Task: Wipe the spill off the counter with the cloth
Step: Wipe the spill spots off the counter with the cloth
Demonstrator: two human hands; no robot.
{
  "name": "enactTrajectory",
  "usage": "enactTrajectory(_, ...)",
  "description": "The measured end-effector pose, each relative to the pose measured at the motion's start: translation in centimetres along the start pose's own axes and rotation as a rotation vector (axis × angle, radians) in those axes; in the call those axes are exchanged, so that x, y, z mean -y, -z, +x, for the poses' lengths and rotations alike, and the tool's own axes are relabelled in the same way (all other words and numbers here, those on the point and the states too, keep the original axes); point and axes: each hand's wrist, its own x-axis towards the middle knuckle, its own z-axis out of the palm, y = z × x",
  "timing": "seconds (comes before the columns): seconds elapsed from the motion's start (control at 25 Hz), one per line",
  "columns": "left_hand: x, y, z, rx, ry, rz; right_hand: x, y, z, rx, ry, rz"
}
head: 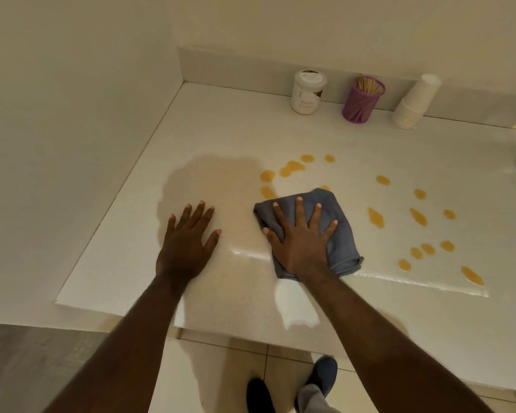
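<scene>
Right hand (300,236) lies flat, fingers spread, pressing cloth (337,234) on counter (221,129) w/ spill (419,216) drops just beyond & right of cloth, left hand (188,236) open beside it; should sweep outward w/ steady pressure

Grey-blue cloth (334,231), amber spill (292,167)

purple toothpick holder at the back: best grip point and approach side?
Grip the purple holder around its lower wall, coming from the front. Toothpicks stick out of the open top, ruling out a top grasp; the white jar and stacked cups flank it but stand apart, and the backsplash blocks the rear.
</scene>
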Motion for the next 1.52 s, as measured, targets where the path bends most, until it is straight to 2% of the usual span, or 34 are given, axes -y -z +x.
enactTrajectory(0.24, 0.2, -0.3, 0.0, 0.005, 0.006, 0.012, 2.3, -0.2, -2.4, 0.008, -0.015, 0.019)
enactTrajectory(0.44, 0.0, 0.0, 0.1, 0.009, 0.013, 0.018, 5.5, -0.2, 1.6, 0.089, 0.06, 0.047)
enactTrajectory(0.6, 0.0, 0.0, 0.1, 0.013, 0.022, 0.016, 1.3, 0.3, 6.0, 0.101, -0.066, 0.067)
enactTrajectory(0.8, -0.2, 0.2, 0.1, 0.032, 0.022, 0.002, -4.1, 0.3, 3.2, 0.014, -0.173, 0.022)
enactTrajectory(1.0, -0.3, 0.3, 0.3, 0.059, 0.065, 0.029, 1.3, -0.4, 0.3, 0.019, -0.074, 0.012)
enactTrajectory(1.2, -0.4, 0.3, 0.1, 0.025, 0.053, 0.075, 5.7, -0.3, 8.7, 0.087, 0.016, 0.099)
enactTrajectory(1.36, -0.6, 0.4, 0.2, 0.015, 0.07, 0.055, 1.4, 0.0, 14.6, 0.092, -0.055, 0.041)
enactTrajectory(1.52, -0.7, 0.5, 0.3, 0.011, 0.074, 0.076, -4.3, 0.9, 13.4, 0.058, -0.211, 0.046)
